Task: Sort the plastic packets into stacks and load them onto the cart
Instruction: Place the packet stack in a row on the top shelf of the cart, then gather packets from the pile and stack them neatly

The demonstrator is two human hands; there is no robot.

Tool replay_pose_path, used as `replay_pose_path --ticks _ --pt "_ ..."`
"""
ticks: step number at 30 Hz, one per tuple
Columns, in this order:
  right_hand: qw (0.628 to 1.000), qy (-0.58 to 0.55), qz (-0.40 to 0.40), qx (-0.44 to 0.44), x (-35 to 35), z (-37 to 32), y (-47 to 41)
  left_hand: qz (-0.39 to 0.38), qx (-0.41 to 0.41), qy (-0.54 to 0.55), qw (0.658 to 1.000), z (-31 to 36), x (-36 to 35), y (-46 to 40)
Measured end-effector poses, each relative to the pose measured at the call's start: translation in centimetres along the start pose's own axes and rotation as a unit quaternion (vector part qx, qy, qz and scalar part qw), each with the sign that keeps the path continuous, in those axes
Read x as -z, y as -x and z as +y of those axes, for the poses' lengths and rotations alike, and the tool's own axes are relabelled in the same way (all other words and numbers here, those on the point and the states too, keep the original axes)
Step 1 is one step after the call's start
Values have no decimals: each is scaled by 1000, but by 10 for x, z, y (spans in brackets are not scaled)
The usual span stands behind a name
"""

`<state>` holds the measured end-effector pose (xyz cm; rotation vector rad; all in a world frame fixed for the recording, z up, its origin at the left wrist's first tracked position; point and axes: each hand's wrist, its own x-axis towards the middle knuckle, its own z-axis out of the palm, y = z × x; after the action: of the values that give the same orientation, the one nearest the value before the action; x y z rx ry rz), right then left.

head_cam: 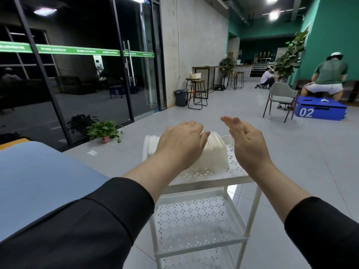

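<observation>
packets [211, 156] stacked on white cart [219, 176] over grey tiled floor [223, 111]; left hand [180, 144] and right hand [246, 140] released above.

- The left hand [180, 144] covers the middle of the packets [211, 158], so its contact with them cannot be told.
- The cart [209, 179] runs off the bottom edge; its lowest shelf is cut.
- The tabletop [38, 171] is cut by the left edge.
- Green strip lettering [77, 50] is too blurred to read.
</observation>
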<state>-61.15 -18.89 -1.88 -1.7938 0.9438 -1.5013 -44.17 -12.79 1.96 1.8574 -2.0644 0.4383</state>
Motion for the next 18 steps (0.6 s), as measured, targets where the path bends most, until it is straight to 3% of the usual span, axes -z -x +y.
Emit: replay_pose_path --ticks 4,9,14,18 --pt "996 48 -49 57 -30 -51 17 35 58 17 998 -32 28 31" --pt "983 23 -160 88 -107 -116 47 79 149 1 986 -108 73 97" --pt "952 4 -271 140 -227 -181 94 116 268 -43 955 -203 129 216" --pt "904 -29 -396 160 -346 -226 154 125 380 -91 912 -279 172 339"
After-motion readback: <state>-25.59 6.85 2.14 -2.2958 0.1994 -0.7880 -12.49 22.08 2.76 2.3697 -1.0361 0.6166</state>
